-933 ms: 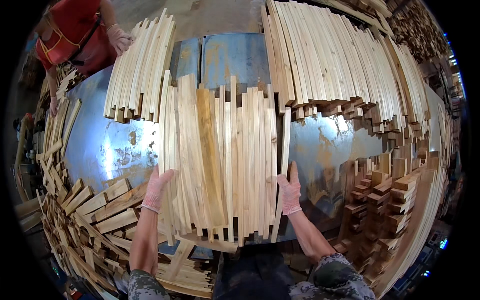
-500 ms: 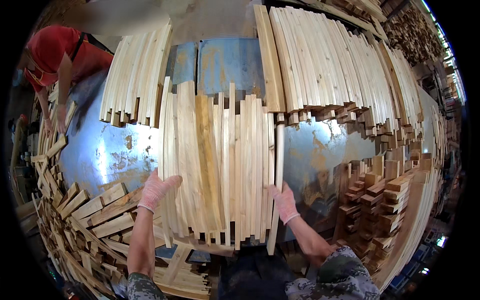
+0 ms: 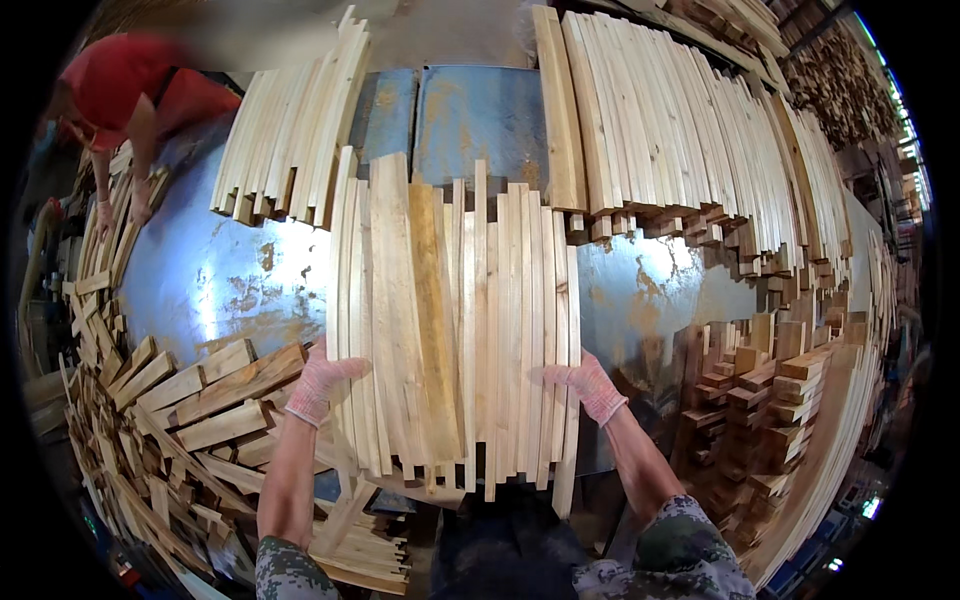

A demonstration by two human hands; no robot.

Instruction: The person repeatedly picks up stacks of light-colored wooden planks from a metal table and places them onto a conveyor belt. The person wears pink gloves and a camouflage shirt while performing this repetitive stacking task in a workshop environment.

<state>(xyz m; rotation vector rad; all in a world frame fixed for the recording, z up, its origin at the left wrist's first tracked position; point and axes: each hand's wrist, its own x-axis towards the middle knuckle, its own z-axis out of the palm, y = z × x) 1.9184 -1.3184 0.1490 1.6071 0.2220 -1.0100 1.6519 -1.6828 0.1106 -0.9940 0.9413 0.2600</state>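
Note:
A wide row of pale wooden strips [image 3: 510,330] lies side by side in front of me, their lengths running away from me and their ends uneven. One broader, yellow-brown board [image 3: 432,330] lies among them, slightly aslant. My left hand [image 3: 325,384], in a pinkish knit glove, clasps the row's left edge with its thumb over the top. At the right edge, my gloved right hand [image 3: 588,386] presses inward, thumb also on top. The fingers of both hands are partly hidden behind the outer strips.
Beneath lies a worn blue metal table [image 3: 480,120]. Strip stacks stand at the far left [image 3: 290,130] and far right [image 3: 660,130]. Loose offcuts [image 3: 215,425] pile up at near left, and stacked short blocks [image 3: 760,390] stand at right. A person in red [image 3: 125,90] bends over wood at far left.
My right hand has moved in against the row, and the gap beside the rightmost strip has closed. The left thumb now reaches over the left edge. The view has shifted slightly.

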